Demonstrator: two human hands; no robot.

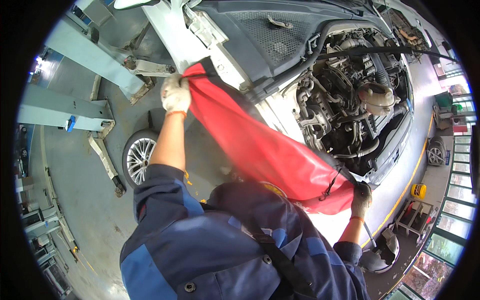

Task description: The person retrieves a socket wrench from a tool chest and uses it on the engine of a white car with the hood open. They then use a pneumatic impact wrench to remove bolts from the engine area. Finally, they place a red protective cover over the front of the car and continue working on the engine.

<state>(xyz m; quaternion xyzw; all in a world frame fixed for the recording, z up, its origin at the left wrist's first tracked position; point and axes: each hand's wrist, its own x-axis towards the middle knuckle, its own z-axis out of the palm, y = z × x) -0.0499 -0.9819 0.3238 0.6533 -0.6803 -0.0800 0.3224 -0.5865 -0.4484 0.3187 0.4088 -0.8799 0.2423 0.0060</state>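
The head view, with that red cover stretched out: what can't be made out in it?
All in the head view:
- White car: part of its near side is hidden behind the red cover, held by the left hand and right hand; the top edge cuts the car off.
- Cover's lower edge: partly blurred.
- Floor wheel: partly hidden by the left arm.
- Person's feet: hidden by the torso.

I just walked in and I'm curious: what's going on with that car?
A person holds a red sheet stretched out beside the white car. The left hand grips one end, the right hand the other. The engine is exposed, and a wheel shows on the person's left.
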